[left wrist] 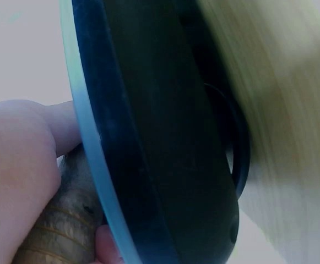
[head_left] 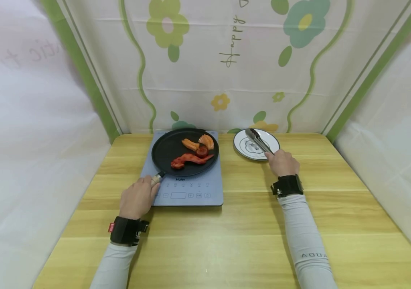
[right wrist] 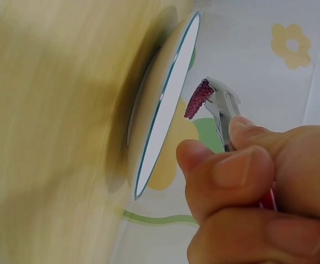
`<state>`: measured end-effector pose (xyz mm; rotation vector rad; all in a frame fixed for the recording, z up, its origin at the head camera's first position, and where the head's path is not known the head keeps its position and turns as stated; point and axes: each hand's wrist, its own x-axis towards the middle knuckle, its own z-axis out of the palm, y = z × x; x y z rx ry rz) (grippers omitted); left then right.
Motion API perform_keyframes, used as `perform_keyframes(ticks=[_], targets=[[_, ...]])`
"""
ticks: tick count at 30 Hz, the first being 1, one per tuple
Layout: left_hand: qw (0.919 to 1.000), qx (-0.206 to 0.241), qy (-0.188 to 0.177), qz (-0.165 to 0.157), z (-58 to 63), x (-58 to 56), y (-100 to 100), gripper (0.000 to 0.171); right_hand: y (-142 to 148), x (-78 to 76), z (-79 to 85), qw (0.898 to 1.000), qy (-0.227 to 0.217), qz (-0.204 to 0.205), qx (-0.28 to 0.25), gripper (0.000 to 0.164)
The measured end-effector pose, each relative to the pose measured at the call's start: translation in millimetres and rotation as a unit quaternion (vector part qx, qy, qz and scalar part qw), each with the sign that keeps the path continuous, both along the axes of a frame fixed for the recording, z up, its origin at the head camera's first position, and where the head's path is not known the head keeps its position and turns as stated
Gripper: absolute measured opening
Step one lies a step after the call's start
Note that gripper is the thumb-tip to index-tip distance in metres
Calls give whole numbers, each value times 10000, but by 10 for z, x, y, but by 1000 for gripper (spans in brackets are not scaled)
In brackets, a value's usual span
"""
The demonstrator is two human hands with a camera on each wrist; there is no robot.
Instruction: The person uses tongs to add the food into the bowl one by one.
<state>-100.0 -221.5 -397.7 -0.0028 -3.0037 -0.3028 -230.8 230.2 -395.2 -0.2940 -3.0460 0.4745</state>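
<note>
My left hand [head_left: 136, 198] grips the wooden-looking handle [left wrist: 66, 220] of a black frying pan [head_left: 165, 150], which sits on a flat induction cooker. In the pan lie a long red piece of food [head_left: 190, 159], a round dark-red slice [head_left: 202, 151] and two orange pieces [head_left: 206, 141]. At the right, my right hand [head_left: 284, 163] holds metal tongs [head_left: 253, 136] above a white plate [head_left: 239, 151] with a dark rim. A dark purple-red, bumpy piece [right wrist: 198, 100] is caught at the tongs' tips, seen in the right wrist view.
The light grey induction cooker [head_left: 187, 200] has touch buttons along its front. Both it and the plate stand on a wood-grain table [head_left: 205, 249]. Flower-printed cloth [head_left: 191, 80] hangs behind the table, and white cloth [head_left: 21, 140] hangs at both sides.
</note>
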Motion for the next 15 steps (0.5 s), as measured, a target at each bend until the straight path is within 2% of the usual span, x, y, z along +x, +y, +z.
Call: perform_keyframes(ticks=[15], targets=[[10000, -10, -3, -3, 2, 5, 10, 34, -54, 56, 73, 9999, 91, 106, -72, 62]])
